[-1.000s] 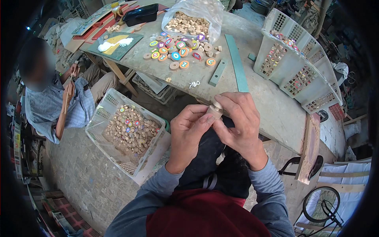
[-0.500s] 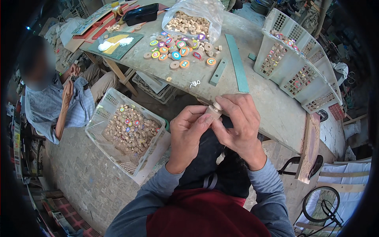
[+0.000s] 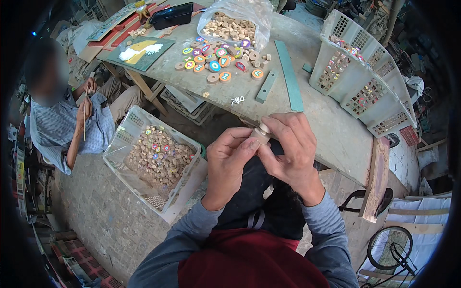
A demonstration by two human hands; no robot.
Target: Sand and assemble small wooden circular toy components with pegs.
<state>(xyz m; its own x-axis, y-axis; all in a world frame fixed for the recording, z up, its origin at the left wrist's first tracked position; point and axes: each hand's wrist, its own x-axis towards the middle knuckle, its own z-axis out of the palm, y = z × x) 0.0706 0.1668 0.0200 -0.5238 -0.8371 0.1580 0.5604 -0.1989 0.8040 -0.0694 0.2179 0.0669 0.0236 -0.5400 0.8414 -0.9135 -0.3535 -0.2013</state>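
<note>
Near: left hand [image 3: 228,161] pinches a plain wooden disc [image 3: 260,137] between thumb and fingers; right hand [image 3: 292,151] pinches a small wooden knob [image 3: 264,128] against its top. Both pieces held over the lap, just off the bench [image 3: 331,137] edge.

Left of the knees: white plastic crate [image 3: 154,203], part-filled with loose wooden pieces [image 3: 161,165], standing between wearer and seated co-worker [image 3: 67,127].

On the bench, ahead of the hands: white string [image 3: 237,101], short green bar [image 3: 266,87] with holes, long green strip [image 3: 288,74] lying close beside it. Beyond these, painted discs [image 3: 214,66] in a loose heap, touching and overlapping. To the right, tall white basket [image 3: 367,89] blocks that side.

Farther: open clear bag [image 3: 261,19] of small wooden parts, green board [image 3: 164,44] bearing white and yellow patches, black tray [image 3: 172,17].

Change: thin stick [image 3: 84,125] now shows below co-worker's hand, not seen half a second ago. Wearer's grip practically unchanged.
</note>
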